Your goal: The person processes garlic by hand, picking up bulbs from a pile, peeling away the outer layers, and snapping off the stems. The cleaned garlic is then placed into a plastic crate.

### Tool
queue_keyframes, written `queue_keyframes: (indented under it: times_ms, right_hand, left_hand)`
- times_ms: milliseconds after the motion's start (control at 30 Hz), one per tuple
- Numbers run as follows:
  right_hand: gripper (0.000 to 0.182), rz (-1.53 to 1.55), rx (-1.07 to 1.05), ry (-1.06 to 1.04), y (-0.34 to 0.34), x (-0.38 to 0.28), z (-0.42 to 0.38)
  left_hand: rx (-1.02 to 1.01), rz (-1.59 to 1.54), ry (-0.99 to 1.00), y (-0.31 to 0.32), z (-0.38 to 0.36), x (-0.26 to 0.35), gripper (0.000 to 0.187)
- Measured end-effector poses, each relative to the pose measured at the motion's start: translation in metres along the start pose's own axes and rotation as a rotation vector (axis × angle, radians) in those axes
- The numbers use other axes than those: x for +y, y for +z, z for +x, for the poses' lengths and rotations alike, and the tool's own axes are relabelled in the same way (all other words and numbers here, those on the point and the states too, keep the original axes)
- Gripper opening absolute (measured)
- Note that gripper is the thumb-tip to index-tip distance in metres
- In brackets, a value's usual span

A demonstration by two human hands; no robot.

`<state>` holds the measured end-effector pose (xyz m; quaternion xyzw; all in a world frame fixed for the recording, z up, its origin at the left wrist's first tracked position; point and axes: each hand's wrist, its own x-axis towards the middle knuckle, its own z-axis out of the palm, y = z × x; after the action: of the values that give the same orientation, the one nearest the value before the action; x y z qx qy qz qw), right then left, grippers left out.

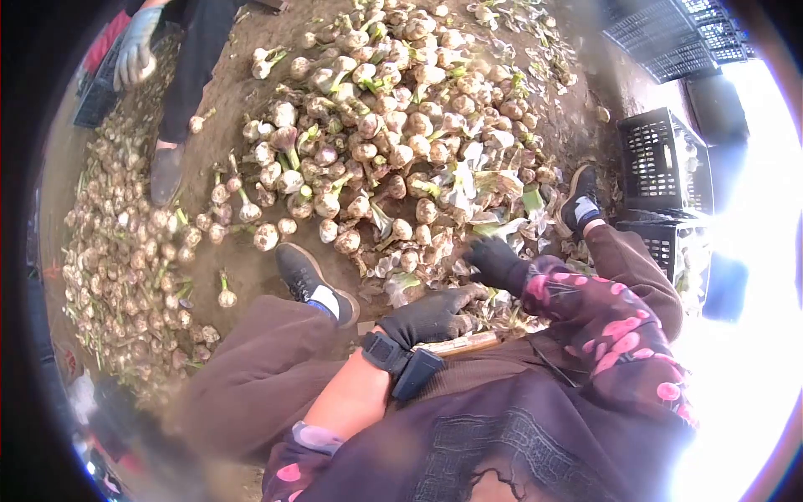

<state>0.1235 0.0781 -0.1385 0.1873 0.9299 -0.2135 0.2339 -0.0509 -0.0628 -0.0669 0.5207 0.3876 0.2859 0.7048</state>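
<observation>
Head view: the gloved left hand (431,318) is curling beside a wooden strip (458,344) close to the lap, and the gloved right hand (498,263) is bending down at leaves (500,227) along the near edge of the heap (401,109); I cannot tell whether either is clasping anything, as the fingers are hiding their own undersides. Bulbs (348,242) are lying just beyond both hands on the ground (251,283), with more scattered along its left edge. Each is looking light and firm, its papery skin probably sliding a little under gloves and bruising if squeezed, so the round body is offering a surer hold than the bendy stem. The left forearm, wearing a watch (383,351), is slanting forward and inward; the right, in a flowered sleeve (615,326), is angling inward, knuckles up. Farther out, a crate (648,163) is standing at the ground's right edge, and another person's gloved hand (138,52) is hanging near the far left corner.
</observation>
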Motion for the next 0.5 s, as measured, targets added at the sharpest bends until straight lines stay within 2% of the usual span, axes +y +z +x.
queue_keyframes:
  times_ms: [33, 67, 100, 133, 200, 233, 300, 333, 367, 400, 433, 500]
  right_hand:
    - [0.057, 0.022, 0.191, -0.023, -0.006, -0.005, 0.012]
    - [0.06, -0.046, 0.366, -0.083, -0.004, 0.001, 0.023]
    - [0.063, -0.095, 0.331, -0.008, 0.002, 0.01, 0.035]
    - [0.069, -0.137, 0.205, 0.102, -0.002, 0.015, 0.037]
    - [0.067, -0.041, 0.126, 0.268, 0.006, 0.023, 0.015]
    - [0.067, -0.243, 0.039, 0.199, 0.038, 0.051, 0.008]
    - [0.056, -0.198, -0.183, 0.264, 0.046, 0.078, -0.033]
    - [0.051, -0.231, -0.249, 0.381, 0.032, 0.102, -0.049]
    - [0.046, -0.29, -0.326, 0.584, -0.002, 0.145, -0.06]
    - [0.041, -0.331, -0.369, 0.699, -0.021, 0.169, -0.068]
    - [0.036, -0.368, -0.393, 0.767, -0.037, 0.187, -0.071]
    - [0.027, -0.401, -0.373, 0.755, -0.052, 0.193, -0.069]
  left_hand:
    - [-0.006, -0.021, -0.003, 0.0, 0.001, 0.0, 0.055]
    - [-0.016, -0.037, -0.008, -0.001, 0.002, 0.0, 0.057]
    - [-0.008, 0.018, -0.013, 0.0, 0.005, -0.01, 0.059]
    - [-0.018, 0.032, -0.018, -0.002, 0.004, -0.005, 0.059]
    - [-0.01, 0.1, -0.049, -0.006, 0.004, 0.005, 0.06]
    - [0.011, 0.07, -0.023, -0.005, 0.005, 0.0, 0.06]
    - [-0.034, 0.041, -0.081, -0.01, 0.009, 0.012, 0.059]
    - [-0.067, 0.005, -0.144, -0.01, 0.011, 0.015, 0.059]
    - [-0.038, 0.014, -0.1, -0.006, 0.014, -0.001, 0.057]
    - [-0.04, 0.01, -0.097, -0.004, 0.014, 0.001, 0.057]
    - [-0.055, 0.038, -0.096, -0.004, 0.015, 0.006, 0.058]
    - [-0.036, 0.066, -0.095, -0.007, 0.019, 0.009, 0.058]
